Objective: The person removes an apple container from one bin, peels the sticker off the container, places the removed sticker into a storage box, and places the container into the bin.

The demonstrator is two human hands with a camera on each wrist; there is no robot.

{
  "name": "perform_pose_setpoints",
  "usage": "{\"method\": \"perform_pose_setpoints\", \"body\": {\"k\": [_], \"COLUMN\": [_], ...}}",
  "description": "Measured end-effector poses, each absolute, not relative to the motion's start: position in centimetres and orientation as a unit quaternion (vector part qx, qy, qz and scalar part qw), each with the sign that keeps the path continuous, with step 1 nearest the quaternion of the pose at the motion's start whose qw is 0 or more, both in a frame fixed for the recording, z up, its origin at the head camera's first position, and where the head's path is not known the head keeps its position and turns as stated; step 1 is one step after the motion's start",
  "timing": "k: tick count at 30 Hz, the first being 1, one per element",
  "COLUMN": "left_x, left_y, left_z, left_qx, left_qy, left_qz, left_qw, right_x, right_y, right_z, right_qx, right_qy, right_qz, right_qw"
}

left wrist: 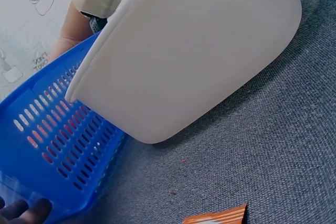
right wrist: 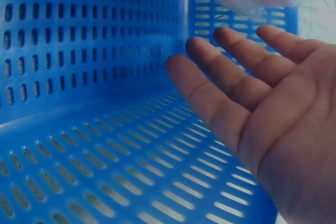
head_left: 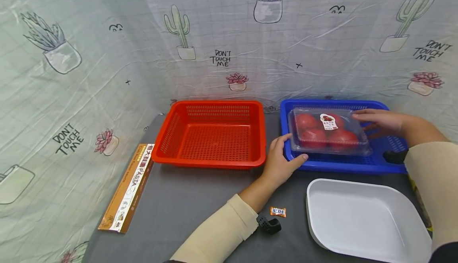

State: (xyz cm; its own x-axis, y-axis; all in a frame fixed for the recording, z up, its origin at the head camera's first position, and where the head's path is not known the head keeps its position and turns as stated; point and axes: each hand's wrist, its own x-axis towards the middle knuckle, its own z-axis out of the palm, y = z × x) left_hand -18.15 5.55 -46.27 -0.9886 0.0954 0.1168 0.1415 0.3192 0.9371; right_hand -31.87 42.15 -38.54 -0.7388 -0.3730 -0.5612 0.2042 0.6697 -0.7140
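Observation:
A clear plastic box of tomatoes point(head_left: 327, 131) with a white label sits in the blue basket point(head_left: 358, 168), toward its left side. My left hand point(head_left: 280, 163) is at the basket's front left corner, thumb spread away from the fingers and fingertips by the box's left edge. Only its fingertips show at the lower left of the left wrist view. Over the basket's right part, my right hand point(head_left: 388, 121) reaches in with its fingertips at the box's right end. Its fingers point(right wrist: 210, 98) look extended and apart in the right wrist view, just below the box's edge.
A red basket point(head_left: 214, 161) stands to the left of the blue one. In front of the blue basket is a white tub point(head_left: 361, 219). A small orange-wrapped candy point(head_left: 278, 211) lies by my left sleeve, and a pasta box point(head_left: 127, 187) lies at the table's left edge.

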Motion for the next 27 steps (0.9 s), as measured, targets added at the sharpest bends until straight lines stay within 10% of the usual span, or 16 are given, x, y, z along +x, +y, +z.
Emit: {"method": "perform_pose_setpoints", "body": {"k": [27], "left_x": [-18.5], "left_y": [5.1], "left_z": [-46.3], "left_qx": [-0.069], "left_qy": [-0.809], "left_qz": [-0.584], "left_qw": [0.011], "right_x": [-31.7], "right_y": [42.0], "right_z": [-41.1], "right_qx": [-0.068], "right_qy": [0.801], "right_qz": [-0.488], "right_qw": [0.340]}}
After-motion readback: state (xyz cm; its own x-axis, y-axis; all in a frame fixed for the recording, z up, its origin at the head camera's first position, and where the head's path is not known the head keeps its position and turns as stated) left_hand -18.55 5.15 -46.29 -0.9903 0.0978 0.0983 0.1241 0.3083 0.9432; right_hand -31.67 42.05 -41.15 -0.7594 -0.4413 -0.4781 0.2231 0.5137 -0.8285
